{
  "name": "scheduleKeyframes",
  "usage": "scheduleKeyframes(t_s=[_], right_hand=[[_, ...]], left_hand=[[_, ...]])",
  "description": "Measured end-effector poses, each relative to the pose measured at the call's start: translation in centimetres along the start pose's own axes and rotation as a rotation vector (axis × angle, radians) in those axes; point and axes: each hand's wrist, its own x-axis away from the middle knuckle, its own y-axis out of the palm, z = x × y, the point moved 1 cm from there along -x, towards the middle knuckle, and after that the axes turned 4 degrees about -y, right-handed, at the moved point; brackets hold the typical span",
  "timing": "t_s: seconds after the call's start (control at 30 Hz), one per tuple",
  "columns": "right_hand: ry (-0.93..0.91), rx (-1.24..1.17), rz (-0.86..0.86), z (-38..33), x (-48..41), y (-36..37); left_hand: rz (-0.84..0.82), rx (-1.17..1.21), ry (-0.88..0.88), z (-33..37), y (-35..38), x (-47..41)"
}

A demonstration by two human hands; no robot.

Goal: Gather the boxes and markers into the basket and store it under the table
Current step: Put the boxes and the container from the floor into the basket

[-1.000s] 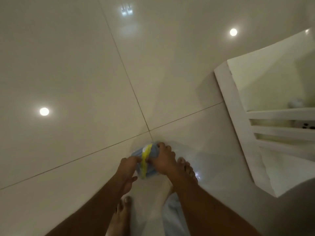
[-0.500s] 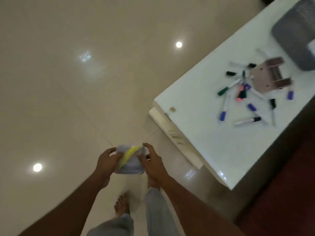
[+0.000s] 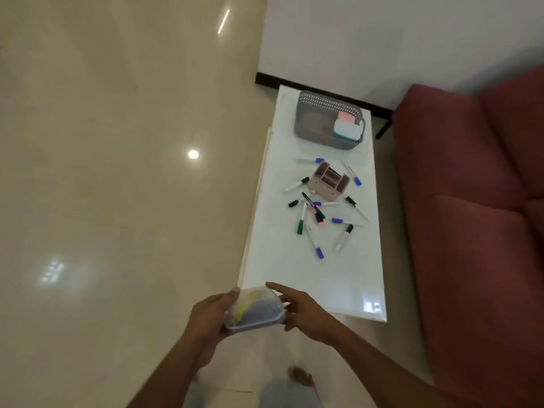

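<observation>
I hold a blue box with a clear lid and a yellow strip [image 3: 254,310] at the near end of the white table [image 3: 297,278]. My left hand [image 3: 210,318] grips its left side. My right hand [image 3: 303,312] touches its right side with fingers spread. A grey perforated basket [image 3: 315,120] stands at the table's far end with a pink box [image 3: 347,116] and a white-and-teal box [image 3: 346,130] inside. Several markers [image 3: 316,222] lie scattered mid-table around a pink organiser box [image 3: 329,184].
A red sofa [image 3: 477,225] runs along the table's right side. Glossy beige floor [image 3: 117,187] spreads to the left. A white wall with a black skirting [image 3: 323,89] stands behind the table. My foot [image 3: 298,375] shows below my arms.
I have risen from the floor with the blue box in both hands. The view swung from the floor tiles to the table, and the box now sits at its near edge.
</observation>
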Motion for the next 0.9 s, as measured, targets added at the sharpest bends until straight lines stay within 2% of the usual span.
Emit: scheduleKeyframes(t_s=[0.13, 0.23, 0.3, 0.43, 0.6, 0.9], right_hand=[[0.002, -0.243, 0.285, -4.0, -1.5, 2.7], [0.025, -0.307, 0.442, -6.2, -3.7, 3.4], [0.041, -0.387, 0.485, -8.2, -5.7, 3.2], [0.012, -0.581, 0.614, -12.2, -10.6, 1.0], [-0.006, -0.682, 0.722, -16.0, -18.0, -2.6], [0.059, -0.812, 0.852, -22.7, -27.1, -8.8]], left_hand=[[-0.079, -0.169, -0.017, 8.1, -0.9, 1.6], [-0.156, -0.428, 0.006, 13.3, -0.7, 1.4], [-0.161, -0.654, 0.101, 16.7, -0.3, 0.0], [-0.173, -1.031, 0.425, 23.1, 1.0, -4.6], [-0.306, -1.018, 0.561, 31.0, 3.9, -9.4], [-0.458, -1.061, 0.443, 45.1, 9.2, -16.8]])
